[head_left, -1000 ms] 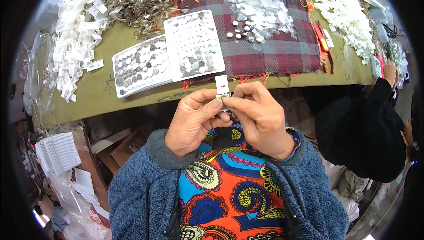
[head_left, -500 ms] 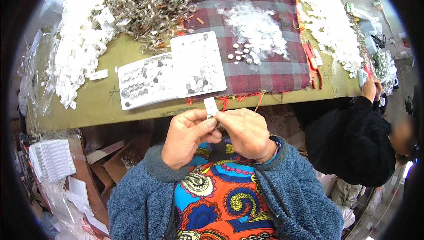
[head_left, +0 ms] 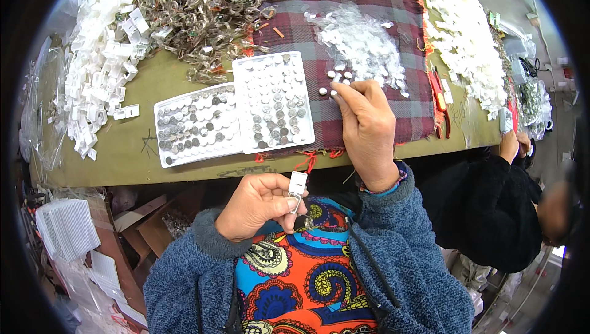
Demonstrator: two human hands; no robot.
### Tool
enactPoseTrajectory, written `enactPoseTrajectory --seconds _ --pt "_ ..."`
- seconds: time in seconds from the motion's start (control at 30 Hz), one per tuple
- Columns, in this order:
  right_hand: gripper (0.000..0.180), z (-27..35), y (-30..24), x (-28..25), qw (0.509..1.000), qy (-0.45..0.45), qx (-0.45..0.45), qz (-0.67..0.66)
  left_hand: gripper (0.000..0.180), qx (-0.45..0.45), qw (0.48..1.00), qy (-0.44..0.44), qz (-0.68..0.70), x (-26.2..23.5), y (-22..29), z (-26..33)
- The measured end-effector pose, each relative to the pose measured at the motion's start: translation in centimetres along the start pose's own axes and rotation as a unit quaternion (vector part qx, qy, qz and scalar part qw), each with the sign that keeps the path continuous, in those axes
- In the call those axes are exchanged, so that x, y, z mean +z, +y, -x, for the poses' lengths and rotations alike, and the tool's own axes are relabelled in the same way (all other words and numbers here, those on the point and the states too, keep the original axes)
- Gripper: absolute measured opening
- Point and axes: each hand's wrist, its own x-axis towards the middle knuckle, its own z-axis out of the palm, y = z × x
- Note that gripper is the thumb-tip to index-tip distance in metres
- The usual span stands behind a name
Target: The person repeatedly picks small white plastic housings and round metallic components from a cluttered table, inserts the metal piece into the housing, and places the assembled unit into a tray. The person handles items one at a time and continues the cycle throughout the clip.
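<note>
My left hand is close to my chest and pinches a small white rectangular tag with a metal piece at its lower end. My right hand is stretched out over the plaid cloth, its fingertips pinching at a few small round silver-white buttons at the edge of a heap of clear round pieces. Two white trays filled with several small round metal parts lie just left of that hand.
A tangle of metal chain pieces lies at the back, with piles of white tags on the left and along the right back. Red-handled scissors lie by the cloth's right edge. Another person in black sits to my right.
My hands were together at my chest on the white tag. Now my right hand has let go and reached forward to the buttons on the cloth, while my left keeps the tag.
</note>
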Motion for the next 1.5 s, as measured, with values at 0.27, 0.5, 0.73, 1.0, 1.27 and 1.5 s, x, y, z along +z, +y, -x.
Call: enactPoseTrajectory --seconds 0.27,0.5,0.73,1.0,1.27,1.5 --pt "0.012 -0.2 -0.5 1.0 0.993 -0.080 -0.029 0.082 0.020 -0.005 0.998 -0.055 0.029 -1.4 -0.6 1.3" --pt "0.011 1.0 -1.1 0.1 0.982 -0.118 -0.043 0.143 0.013 0.078 0.992 -0.041 0.085 -2.7 -2.7 2.8" --pt "0.021 0.8 -0.2 -0.8 0.982 -0.139 0.054 0.113 0.016 0.145 0.982 -0.023 0.120 -3.3 -4.1 4.0" --pt "0.028 0.0 -0.9 -0.5 0.964 -0.160 0.007 0.210 0.017 0.197 0.969 -0.023 0.144 -3.8 -5.1 4.2" --pt "0.024 -0.5 0.3 -1.1 0.952 -0.185 -0.014 0.242 0.018 0.222 0.966 -0.006 0.133 -3.5 -5.3 3.6" --pt "0.022 -0.5 -1.9 -0.5 0.975 -0.076 -0.028 0.206 0.027 0.229 0.957 0.007 0.177 -2.8 -4.5 3.8"
